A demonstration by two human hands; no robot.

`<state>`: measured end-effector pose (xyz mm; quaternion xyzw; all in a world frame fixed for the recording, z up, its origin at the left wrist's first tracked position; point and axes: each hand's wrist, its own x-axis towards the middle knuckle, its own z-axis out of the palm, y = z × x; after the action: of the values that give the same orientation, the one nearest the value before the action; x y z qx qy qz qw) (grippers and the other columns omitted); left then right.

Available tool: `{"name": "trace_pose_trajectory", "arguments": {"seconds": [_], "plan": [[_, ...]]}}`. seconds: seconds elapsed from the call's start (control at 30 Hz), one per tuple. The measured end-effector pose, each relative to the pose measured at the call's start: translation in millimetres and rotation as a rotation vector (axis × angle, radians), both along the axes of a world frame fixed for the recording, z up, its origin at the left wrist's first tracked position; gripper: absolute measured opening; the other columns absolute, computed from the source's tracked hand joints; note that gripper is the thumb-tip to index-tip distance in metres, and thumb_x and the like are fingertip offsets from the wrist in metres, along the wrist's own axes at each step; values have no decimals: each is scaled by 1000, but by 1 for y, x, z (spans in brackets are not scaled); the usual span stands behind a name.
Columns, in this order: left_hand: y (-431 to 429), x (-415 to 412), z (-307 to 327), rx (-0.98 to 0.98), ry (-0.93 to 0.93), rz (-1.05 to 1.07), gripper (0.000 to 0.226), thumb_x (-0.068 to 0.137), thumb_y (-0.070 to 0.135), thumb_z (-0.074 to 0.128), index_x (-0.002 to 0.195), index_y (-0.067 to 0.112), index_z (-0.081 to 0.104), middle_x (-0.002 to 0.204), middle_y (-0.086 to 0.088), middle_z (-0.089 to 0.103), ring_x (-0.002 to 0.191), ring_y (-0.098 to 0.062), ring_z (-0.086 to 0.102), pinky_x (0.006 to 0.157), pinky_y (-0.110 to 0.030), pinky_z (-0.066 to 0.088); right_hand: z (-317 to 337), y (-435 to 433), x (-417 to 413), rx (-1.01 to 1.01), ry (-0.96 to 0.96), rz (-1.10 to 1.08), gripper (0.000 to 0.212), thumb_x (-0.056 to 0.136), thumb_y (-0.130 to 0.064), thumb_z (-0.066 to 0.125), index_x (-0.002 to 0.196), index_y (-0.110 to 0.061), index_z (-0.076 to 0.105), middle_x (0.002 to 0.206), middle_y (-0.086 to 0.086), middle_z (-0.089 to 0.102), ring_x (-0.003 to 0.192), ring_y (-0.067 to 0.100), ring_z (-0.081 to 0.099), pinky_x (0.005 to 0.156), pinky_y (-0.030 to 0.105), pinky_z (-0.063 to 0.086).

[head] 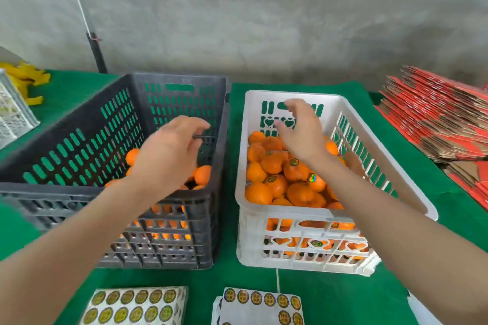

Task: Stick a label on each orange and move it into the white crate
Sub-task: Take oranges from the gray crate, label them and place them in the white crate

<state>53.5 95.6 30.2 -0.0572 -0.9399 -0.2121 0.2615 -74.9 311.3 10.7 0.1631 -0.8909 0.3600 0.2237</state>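
Label sheets [134, 305], dark crate [66, 190], white crate [303, 213], left hand [169, 155], right hand [301, 134] both relaxed, empty

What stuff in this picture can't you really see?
Head view only:
Oranges in the black crate: mostly hidden by the left hand and the crate's front wall.
Lower fruit in the white crate: buried under the top layer, partly behind the right hand.
Label sheets: cut off by the bottom edge; print too small to read.
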Motion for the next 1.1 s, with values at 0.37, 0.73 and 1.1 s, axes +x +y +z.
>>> {"name": "trace_pose_trajectory", "arguments": {"seconds": [0.37, 0.73, 1.1], "plan": [[-113, 2, -27, -58, -390, 293, 22, 91, 22, 55, 111, 20, 65, 105, -8, 68, 97, -29, 61, 82, -36, 50, 2, -207, 10, 1122, -539, 655, 34, 87, -15, 63, 121, -12, 58, 130, 16, 54, 116, 29, 53, 76, 34, 50], [-123, -2, -36, -39, -421, 232, 20, 96, 33, 49, 113, 26, 57, 103, 2, 62, 84, -16, 56, 63, -25, 41, -61, -240, 8, 1578, -762, 750, 29, 95, -21, 52, 122, -12, 50, 127, 5, 47, 75, 12, 47, 62, 31, 40], [-120, 6, -31, 67, -257, 221, 32, 96, 30, 51, 124, 17, 51, 92, 4, 65, 82, -16, 60, 71, -30, 50, 37, -161, 30, 463, -570, 807, 75, 73, -12, 79, 130, -25, 33, 124, -6, 41, 103, 3, 47, 78, 16, 46]]}}
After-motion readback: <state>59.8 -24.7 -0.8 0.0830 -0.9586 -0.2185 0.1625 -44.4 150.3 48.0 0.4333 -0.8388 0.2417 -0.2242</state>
